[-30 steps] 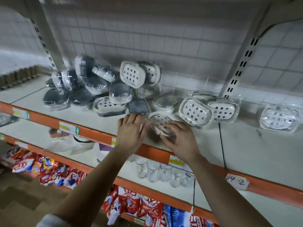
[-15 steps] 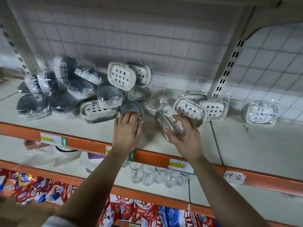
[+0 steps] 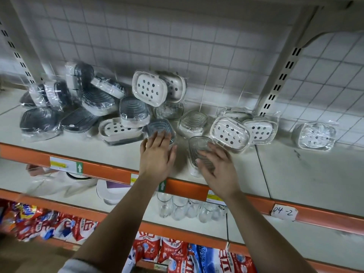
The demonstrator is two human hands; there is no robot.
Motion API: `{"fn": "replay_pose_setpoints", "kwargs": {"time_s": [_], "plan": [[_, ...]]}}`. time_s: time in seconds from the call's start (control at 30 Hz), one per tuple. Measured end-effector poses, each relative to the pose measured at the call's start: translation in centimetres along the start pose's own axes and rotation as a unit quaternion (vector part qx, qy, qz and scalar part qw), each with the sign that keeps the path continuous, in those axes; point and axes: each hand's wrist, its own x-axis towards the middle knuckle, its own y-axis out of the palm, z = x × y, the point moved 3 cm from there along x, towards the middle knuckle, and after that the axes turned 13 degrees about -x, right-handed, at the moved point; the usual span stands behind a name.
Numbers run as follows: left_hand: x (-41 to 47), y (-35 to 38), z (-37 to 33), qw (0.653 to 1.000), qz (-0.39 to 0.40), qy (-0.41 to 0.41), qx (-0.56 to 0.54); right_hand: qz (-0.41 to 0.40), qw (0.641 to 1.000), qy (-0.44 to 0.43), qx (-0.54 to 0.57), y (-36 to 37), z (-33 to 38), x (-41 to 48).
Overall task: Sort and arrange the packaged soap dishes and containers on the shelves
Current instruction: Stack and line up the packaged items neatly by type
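While the left hand (image 3: 157, 158) lies flat at frame centre, straight fingers touching a grey soap dish (image 3: 157, 126), the right hand (image 3: 219, 172) spreads loose fingers, without closing round it, against a clear soap dish (image 3: 197, 146) standing on edge on the shelf (image 3: 295, 174), just beside a white holed dish (image 3: 229, 133) at centre right.

You have hard plastic dishes here: the clear dish (image 3: 199, 148) is glossy and ribbed, the white dish (image 3: 229, 133) is smooth with a dull sheen, and the grey dishes (image 3: 39, 121) are ribbed and darker. Each sits in thin, shiny, crinkled wrap (image 3: 323, 146). The shelf (image 3: 295, 174) looks like matt painted metal, scuffed in spots, with a smooth orange rail (image 3: 98, 170). Below you, the glasses (image 3: 177, 207) are clear and glossy, the pouches (image 3: 173, 251) slick, and the label (image 3: 283, 212) is plain paper.
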Motion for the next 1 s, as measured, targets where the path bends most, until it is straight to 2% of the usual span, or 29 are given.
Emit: {"fn": "replay_pose_setpoints", "kwargs": {"time_s": [0.23,0.37,0.5,0.6,0.7,0.87,1.0], "plan": [[0.0,-0.6,-0.2,0.999,-0.013,-0.038,0.002,0.035,0.994,0.023,-0.100,0.6,0.4,0.1],[0.1,-0.8,-0.3,0.999,-0.019,-0.038,-0.015,0.021,0.997,0.021,-0.073,0.2,0.3,-0.1],[-0.2,-1.3,-0.8,0.998,-0.039,-0.004,-0.049,-0.018,0.999,0.028,-0.014,-1.3,-0.4,-0.8],[-1.3,-1.8,-1.8,0.990,-0.091,0.032,-0.107,-0.034,0.999,0.021,-0.016,-3.0,-1.5,-2.0],[-2.9,-1.4,-4.1,0.984,-0.114,0.081,-0.112,-0.038,0.999,0.030,-0.008,-4.9,-3.0,-3.5],[-6.1,0.2,-10.1,0.974,-0.109,0.167,-0.110,-0.062,0.997,0.029,-0.037,-8.4,-6.3,-8.3],[-9.7,2.3,-15.5,0.969,-0.091,0.198,-0.119,-0.063,0.996,0.041,-0.050,-12.0,-10.1,-12.9]]}}
